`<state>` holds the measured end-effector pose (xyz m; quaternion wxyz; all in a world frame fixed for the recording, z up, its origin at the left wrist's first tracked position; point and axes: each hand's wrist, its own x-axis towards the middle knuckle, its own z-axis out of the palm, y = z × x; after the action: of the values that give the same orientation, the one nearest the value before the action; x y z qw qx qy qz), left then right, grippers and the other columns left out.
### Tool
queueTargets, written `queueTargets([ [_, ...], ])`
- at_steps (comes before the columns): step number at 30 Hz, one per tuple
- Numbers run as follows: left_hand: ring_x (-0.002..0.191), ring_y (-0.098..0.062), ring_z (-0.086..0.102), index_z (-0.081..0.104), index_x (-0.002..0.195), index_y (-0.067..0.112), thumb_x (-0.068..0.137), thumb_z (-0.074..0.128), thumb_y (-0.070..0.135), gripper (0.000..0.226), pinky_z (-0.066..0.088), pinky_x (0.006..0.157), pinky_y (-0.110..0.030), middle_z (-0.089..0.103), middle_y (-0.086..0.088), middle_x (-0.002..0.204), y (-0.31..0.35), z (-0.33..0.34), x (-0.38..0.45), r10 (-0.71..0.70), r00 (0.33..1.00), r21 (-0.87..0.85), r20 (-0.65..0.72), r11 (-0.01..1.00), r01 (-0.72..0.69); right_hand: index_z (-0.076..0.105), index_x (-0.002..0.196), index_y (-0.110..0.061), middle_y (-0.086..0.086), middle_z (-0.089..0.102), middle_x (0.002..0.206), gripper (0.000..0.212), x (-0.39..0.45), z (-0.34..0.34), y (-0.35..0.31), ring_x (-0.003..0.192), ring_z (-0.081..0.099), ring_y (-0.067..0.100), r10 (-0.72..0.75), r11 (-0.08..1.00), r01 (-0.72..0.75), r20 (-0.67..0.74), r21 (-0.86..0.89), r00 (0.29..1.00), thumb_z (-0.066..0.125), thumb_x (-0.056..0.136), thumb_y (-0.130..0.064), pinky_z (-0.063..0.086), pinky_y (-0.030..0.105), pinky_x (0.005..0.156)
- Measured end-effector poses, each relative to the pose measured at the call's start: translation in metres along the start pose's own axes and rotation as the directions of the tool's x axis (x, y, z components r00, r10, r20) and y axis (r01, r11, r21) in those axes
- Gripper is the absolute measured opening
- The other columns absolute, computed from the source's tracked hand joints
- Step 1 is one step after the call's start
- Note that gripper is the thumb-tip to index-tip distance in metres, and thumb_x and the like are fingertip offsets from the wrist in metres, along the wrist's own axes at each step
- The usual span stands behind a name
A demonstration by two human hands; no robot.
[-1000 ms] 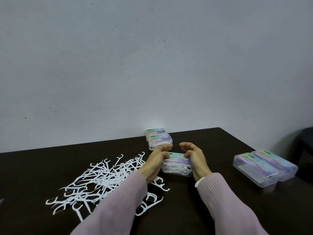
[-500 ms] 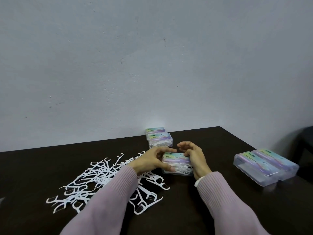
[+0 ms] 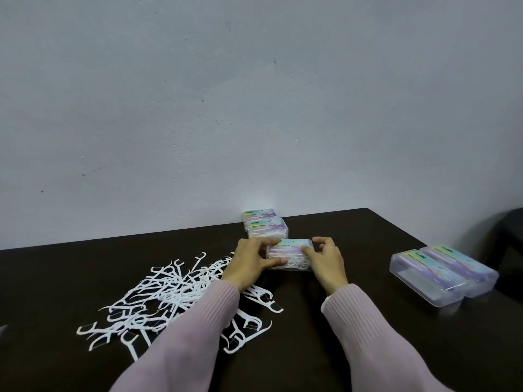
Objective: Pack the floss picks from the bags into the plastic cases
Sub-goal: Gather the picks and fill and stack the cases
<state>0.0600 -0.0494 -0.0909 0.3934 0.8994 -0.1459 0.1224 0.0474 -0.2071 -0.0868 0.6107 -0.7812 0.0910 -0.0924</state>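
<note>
Closed case (image 3: pixel 289 254), packed with white picks, flat on the dark table (image 3: pixel 353 241), mid-table, held from both ends. Left hand (image 3: pixel 249 264) gripping its left end, thumb along the near edge, fingers curled over the top. Right hand (image 3: pixel 325 258) gripping its right end, fingertips on the lid corner. Just behind it, two more filled cases (image 3: pixel 267 230) in a row running to the wall (image 3: pixel 254 94), the nearer one close to the held case, whether touching cannot be told. Five cases in all: three in this middle line, plus two clear cases (image 3: pixel 441 274) side by side near the right table edge, well apart from the hands, lids shut, seemingly without picks. Loose picks (image 3: pixel 169 290) in a tangled heap left of the held case, too many and too overlapped to count, spreading toward the near edge. Pink left sleeve (image 3: pixel 181 340) lying across the heap's right part, hiding some picks; a few picks showing between the two sleeves. Dark shape (image 3: pixel 509 236) beyond the right table edge, unclear.
</note>
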Motion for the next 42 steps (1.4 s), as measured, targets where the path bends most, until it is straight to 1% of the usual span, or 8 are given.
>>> queueTargets([
  [8,0.077,-0.003,0.059,0.063,0.12,0.012,0.066,0.082,0.035,0.062,0.052,0.079,-0.018,0.068,-0.004,0.105,0.004,0.002,-0.004,-0.011,0.983,0.065,-0.184,0.998,0.024,0.047,0.127,-0.014,0.009,0.055,0.123,0.036,-0.001,-0.001,0.001,0.094,0.054,0.011,-0.078,0.99,0.081,0.029,-0.119,0.997,0.054,0.092,-0.02,0.046,0.022,0.074],
  [13,0.09,-0.006,0.063,0.061,0.124,0.011,0.071,0.081,0.03,0.059,0.052,0.088,-0.023,0.068,-0.005,0.107,0.002,0.001,-0.004,-0.027,0.991,0.072,-0.135,0.997,0.037,0.044,0.132,-0.014,0.01,0.051,0.127,0.041,-0.002,-0.001,0.001,0.106,0.056,0.017,-0.088,0.985,0.091,0.026,-0.149,0.996,0.053,0.092,-0.019,0.047,0.024,0.079],
  [19,0.101,-0.015,0.063,0.06,0.124,0.011,0.083,0.07,0.032,0.048,0.049,0.093,-0.03,0.067,-0.009,0.114,0.008,-0.005,-0.006,0.066,0.998,0.273,-0.025,0.96,-0.056,0.046,0.129,-0.013,0.01,0.052,0.126,0.04,-0.001,-0.002,0.001,0.105,0.056,0.017,-0.078,0.989,0.079,0.013,-0.127,0.997,0.056,0.091,-0.017,0.047,0.023,0.078],
  [27,0.103,-0.02,0.059,0.06,0.119,0.013,0.092,0.054,0.041,0.04,0.048,0.088,-0.032,0.058,-0.004,0.117,0.022,-0.009,-0.008,0.188,0.979,0.611,0.084,0.766,-0.199,0.05,0.125,-0.011,0.011,0.055,0.123,0.036,-0.003,-0.003,-0.001,0.097,0.054,0.013,-0.085,0.99,0.084,-0.006,-0.117,0.996,0.057,0.09,-0.015,0.044,0.021,0.075],
  [30,0.099,-0.018,0.059,0.063,0.118,0.012,0.088,0.062,0.038,0.04,0.048,0.089,-0.031,0.062,-0.004,0.113,0.022,-0.007,-0.008,0.153,0.987,0.536,0.043,0.83,-0.152,0.049,0.125,-0.01,0.01,0.055,0.123,0.036,-0.003,-0.004,-0.001,0.093,0.05,0.009,-0.075,0.992,0.075,0.0,-0.106,0.997,0.057,0.09,-0.015,0.044,0.021,0.074],
  [36,0.091,-0.008,0.065,0.06,0.119,0.006,0.074,0.079,0.014,0.05,0.052,0.082,-0.018,0.068,-0.006,0.109,0.021,-0.005,-0.009,-0.076,0.995,0.072,-0.064,0.994,0.08,0.052,0.119,-0.007,0.011,0.058,0.12,0.031,-0.003,-0.003,0.002,0.09,0.052,0.009,-0.014,0.993,0.008,-0.053,-0.114,0.999,0.053,0.093,-0.024,0.04,0.015,0.062],
  [39,0.082,-0.004,0.061,0.058,0.12,0.004,0.073,0.079,0.007,0.052,0.048,0.064,-0.005,0.067,-0.004,0.1,0.021,-0.004,-0.005,-0.145,0.988,-0.024,-0.048,0.989,0.144,0.051,0.121,-0.009,0.01,0.057,0.12,0.034,-0.004,-0.001,0.001,0.094,0.053,0.011,-0.016,0.995,0.013,-0.03,-0.101,0.999,0.056,0.091,-0.025,0.044,0.022,0.074],
  [42,0.086,-0.006,0.063,0.059,0.121,0.003,0.077,0.074,0.003,0.047,0.048,0.066,-0.005,0.066,-0.006,0.103,0.023,-0.003,-0.001,-0.14,0.989,-0.088,-0.049,0.987,0.136,0.048,0.125,-0.011,0.01,0.056,0.124,0.038,-0.004,-0.001,0.0,0.108,0.056,0.018,-0.071,0.997,0.07,-0.077,-0.02,0.994,0.058,0.09,-0.023,0.048,0.032,0.091],
])
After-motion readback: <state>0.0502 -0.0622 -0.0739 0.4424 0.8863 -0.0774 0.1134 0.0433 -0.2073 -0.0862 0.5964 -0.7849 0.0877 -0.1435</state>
